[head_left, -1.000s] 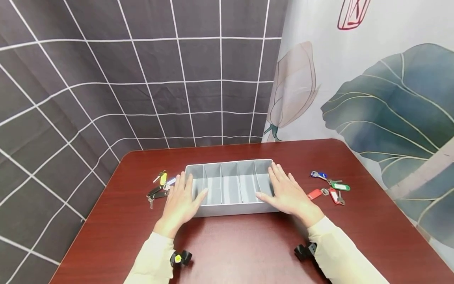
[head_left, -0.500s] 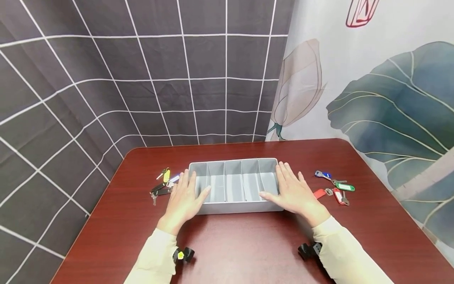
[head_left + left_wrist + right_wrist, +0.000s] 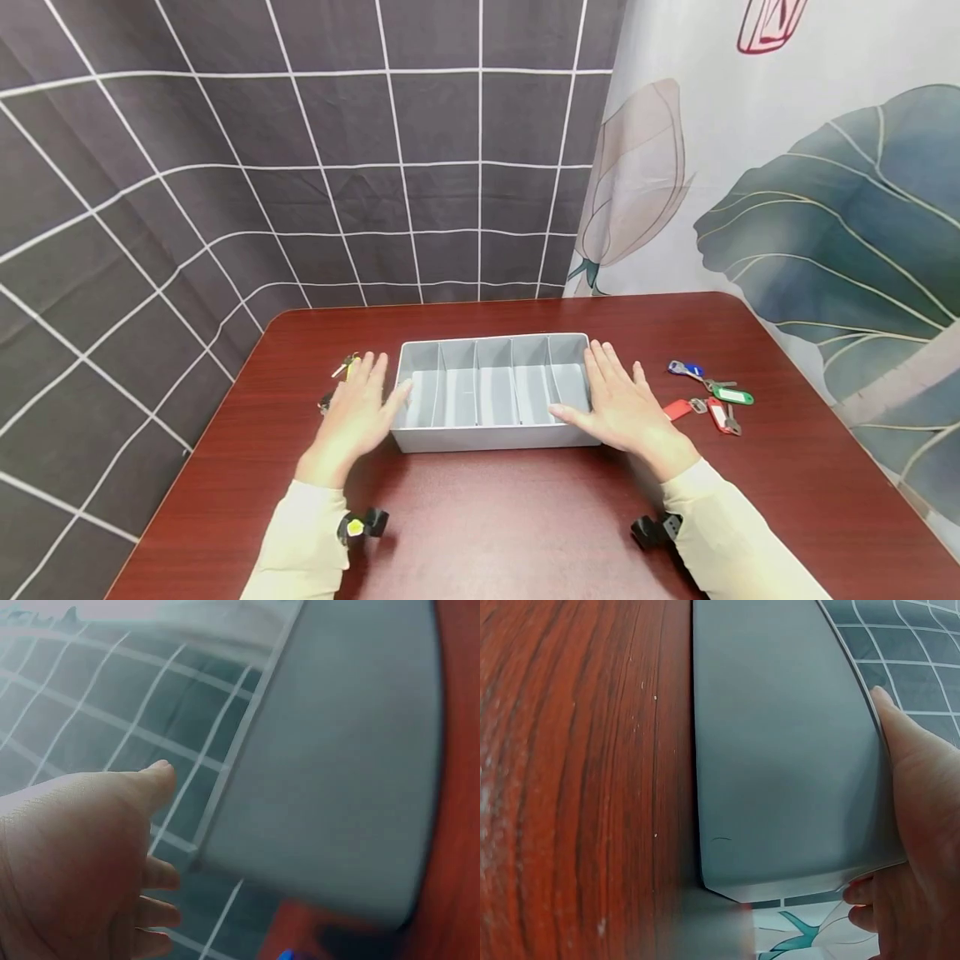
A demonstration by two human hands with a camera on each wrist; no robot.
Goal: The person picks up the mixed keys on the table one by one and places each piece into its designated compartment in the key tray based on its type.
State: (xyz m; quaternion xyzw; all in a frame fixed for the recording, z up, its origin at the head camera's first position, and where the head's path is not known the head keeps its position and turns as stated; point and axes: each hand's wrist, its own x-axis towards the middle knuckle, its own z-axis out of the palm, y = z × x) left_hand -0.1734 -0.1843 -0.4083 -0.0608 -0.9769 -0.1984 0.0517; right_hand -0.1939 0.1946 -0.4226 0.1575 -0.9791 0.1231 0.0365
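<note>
A grey divided tray (image 3: 495,439) with several compartments sits on the table. My left hand (image 3: 352,421) is apart from the tray's left end, fingers straight, above some keys (image 3: 345,365) that it partly hides. In the left wrist view, a gap shows between that hand (image 3: 75,855) and the tray wall (image 3: 322,765). At the tray's right end rests my right hand (image 3: 626,412), fingers extended along the side and thumb over the near rim. The right wrist view shows this hand (image 3: 930,810) touching the tray's edge.
Keys with a blue tag (image 3: 694,369), a green tag (image 3: 732,396) and red tags (image 3: 677,409) lie right of the tray on the dark red table (image 3: 510,517). Behind hangs a grey gridded curtain (image 3: 435,117), with a flowered one beside it.
My left hand has come off the tray's left end and shifted left over the keys. The right hand stays at the tray. The head view has shifted slightly.
</note>
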